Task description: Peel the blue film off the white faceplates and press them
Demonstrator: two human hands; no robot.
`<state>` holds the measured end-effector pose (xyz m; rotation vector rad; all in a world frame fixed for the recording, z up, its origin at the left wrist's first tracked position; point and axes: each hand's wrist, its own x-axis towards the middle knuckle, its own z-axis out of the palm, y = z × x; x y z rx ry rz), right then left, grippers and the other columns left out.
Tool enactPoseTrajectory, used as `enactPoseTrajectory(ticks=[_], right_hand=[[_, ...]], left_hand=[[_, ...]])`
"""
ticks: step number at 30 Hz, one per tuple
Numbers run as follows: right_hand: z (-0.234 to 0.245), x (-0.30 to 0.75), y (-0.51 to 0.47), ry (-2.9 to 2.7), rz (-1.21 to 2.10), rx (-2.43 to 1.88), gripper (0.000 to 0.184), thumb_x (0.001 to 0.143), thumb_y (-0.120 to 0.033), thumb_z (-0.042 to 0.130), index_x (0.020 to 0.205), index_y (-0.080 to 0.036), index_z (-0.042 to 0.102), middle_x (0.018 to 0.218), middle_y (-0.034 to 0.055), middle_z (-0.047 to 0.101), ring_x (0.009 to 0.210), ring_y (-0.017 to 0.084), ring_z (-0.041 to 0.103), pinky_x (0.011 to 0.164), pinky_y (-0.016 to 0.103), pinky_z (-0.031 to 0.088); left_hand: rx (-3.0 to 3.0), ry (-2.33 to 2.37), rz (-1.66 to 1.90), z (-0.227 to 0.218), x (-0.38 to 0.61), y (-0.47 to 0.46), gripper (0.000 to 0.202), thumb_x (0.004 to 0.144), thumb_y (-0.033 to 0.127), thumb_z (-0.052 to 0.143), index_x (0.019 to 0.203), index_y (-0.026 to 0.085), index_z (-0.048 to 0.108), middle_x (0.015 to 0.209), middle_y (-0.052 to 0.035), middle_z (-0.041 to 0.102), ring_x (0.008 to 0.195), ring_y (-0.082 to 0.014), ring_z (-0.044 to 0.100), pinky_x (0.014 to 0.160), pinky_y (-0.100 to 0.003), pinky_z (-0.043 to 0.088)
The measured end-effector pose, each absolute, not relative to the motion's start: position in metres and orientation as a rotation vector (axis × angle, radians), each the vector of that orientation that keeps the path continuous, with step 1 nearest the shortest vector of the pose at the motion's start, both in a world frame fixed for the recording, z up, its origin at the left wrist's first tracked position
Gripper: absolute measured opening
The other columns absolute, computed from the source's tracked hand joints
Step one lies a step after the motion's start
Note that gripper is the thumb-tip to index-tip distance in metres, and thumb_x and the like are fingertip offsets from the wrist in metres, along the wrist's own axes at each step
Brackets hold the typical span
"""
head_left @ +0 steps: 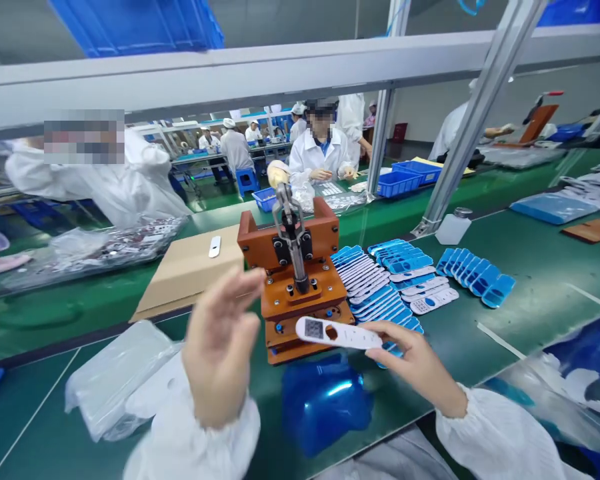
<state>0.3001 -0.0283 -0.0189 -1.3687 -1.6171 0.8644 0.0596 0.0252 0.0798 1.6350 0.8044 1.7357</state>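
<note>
My right hand [420,367] pinches one end of a white faceplate [353,335], long and rounded like a remote-control cover, with a dark grid and a round hole. The plate is held in front of an orange press fixture [300,293] with a metal toggle clamp [294,240]. Raised left of the fixture, my left hand [223,353] has curved fingers apart from the thumb, and nothing shows between them. Below the plate lies a shiny blue film [327,403] on the green table. Rows of blue-filmed faceplates [380,293] lie right of the fixture.
Plastic bags [117,373] lie at left. Behind them a cardboard box [187,273] carries one white plate [215,247]. A squat white bottle [453,227] stands by the slanted metal post [470,120]. Co-workers in white sit across the bench, near blue bins [405,180].
</note>
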Motion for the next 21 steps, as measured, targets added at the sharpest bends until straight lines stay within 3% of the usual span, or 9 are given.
enactPoseTrajectory(ticks=[1, 4, 6, 10, 14, 17, 19, 21], right_hand=[[-0.022, 0.305, -0.02, -1.674, 0.79, -1.379, 0.03, 0.083, -0.038, 0.06, 0.108, -0.023, 0.063, 0.106, 0.005, 0.063, 0.097, 0.02, 0.058, 0.083, 0.033, 0.048], [-0.027, 0.308, 0.008, -1.886, 0.6, -1.313, 0.028, 0.084, -0.038, 0.059, 0.108, -0.023, 0.063, 0.104, 0.0062, 0.062, 0.101, 0.021, 0.055, 0.087, 0.036, 0.047], [-0.029, 0.302, 0.026, -1.981, 0.529, -1.26, 0.028, 0.085, -0.038, 0.058, 0.107, -0.022, 0.063, 0.106, 0.0075, 0.06, 0.102, 0.022, 0.054, 0.087, 0.037, 0.047], [-0.035, 0.288, 0.05, -2.056, 0.452, -1.223, 0.028, 0.085, -0.04, 0.057, 0.104, -0.021, 0.065, 0.112, 0.0098, 0.057, 0.107, 0.025, 0.051, 0.091, 0.041, 0.047], [-0.041, 0.283, 0.055, -2.058, 0.481, -1.24, 0.031, 0.085, -0.04, 0.057, 0.111, -0.023, 0.063, 0.118, 0.0084, 0.055, 0.112, 0.025, 0.049, 0.094, 0.042, 0.046], [-0.041, 0.283, 0.053, -2.03, 0.563, -1.29, 0.032, 0.086, -0.041, 0.055, 0.112, -0.024, 0.063, 0.125, 0.0071, 0.052, 0.117, 0.025, 0.047, 0.095, 0.041, 0.047], [-0.041, 0.283, 0.053, -2.019, 0.606, -1.311, 0.032, 0.086, -0.043, 0.055, 0.111, -0.025, 0.063, 0.127, 0.0064, 0.051, 0.119, 0.026, 0.046, 0.096, 0.042, 0.047], [-0.042, 0.282, 0.054, -2.01, 0.626, -1.318, 0.033, 0.085, -0.044, 0.055, 0.111, -0.025, 0.063, 0.127, 0.0065, 0.051, 0.12, 0.026, 0.046, 0.097, 0.043, 0.046]], left_hand=[[1.639, 0.796, 1.814, 0.101, 0.063, 0.041, 0.035, 0.086, 0.029, 0.054, 0.12, 0.023, 0.053, 0.113, -0.0074, 0.063, 0.112, -0.0221, 0.058, 0.101, -0.043, 0.046], [1.674, 0.83, 1.403, 0.16, 0.082, 0.085, 0.039, 0.093, 0.039, 0.037, 0.122, 0.017, 0.052, 0.108, -0.0115, 0.064, 0.105, -0.0232, 0.063, 0.089, -0.042, 0.052], [1.735, 0.788, 1.258, 0.184, 0.097, 0.099, 0.043, 0.094, 0.036, 0.034, 0.13, 0.015, 0.043, 0.108, -0.0128, 0.064, 0.098, -0.0225, 0.065, 0.082, -0.04, 0.055], [2.176, 0.645, 1.488, 0.192, 0.114, 0.082, 0.058, 0.09, 0.026, 0.045, 0.143, 0.027, 0.021, 0.127, -0.0077, 0.054, 0.11, -0.0184, 0.059, 0.091, -0.033, 0.051], [2.413, 0.783, 1.656, 0.166, 0.08, 0.052, 0.063, 0.089, 0.028, 0.046, 0.144, 0.032, 0.017, 0.13, -0.0034, 0.05, 0.12, -0.0183, 0.051, 0.097, -0.033, 0.046], [2.233, 1.205, 1.682, 0.119, 0.022, 0.043, 0.048, 0.088, 0.034, 0.047, 0.135, 0.026, 0.039, 0.109, -0.0045, 0.062, 0.102, -0.0179, 0.06, 0.091, -0.033, 0.049], [2.068, 1.682, 1.175, 0.077, -0.023, 0.039, 0.039, 0.086, 0.043, 0.046, 0.119, 0.023, 0.055, 0.097, -0.0047, 0.066, 0.088, -0.0191, 0.063, 0.08, -0.032, 0.052], [1.966, 1.979, 0.557, 0.035, -0.062, 0.032, 0.044, 0.085, 0.05, 0.042, 0.113, 0.021, 0.059, 0.103, -0.0071, 0.066, 0.087, -0.0225, 0.064, 0.074, -0.033, 0.051]])
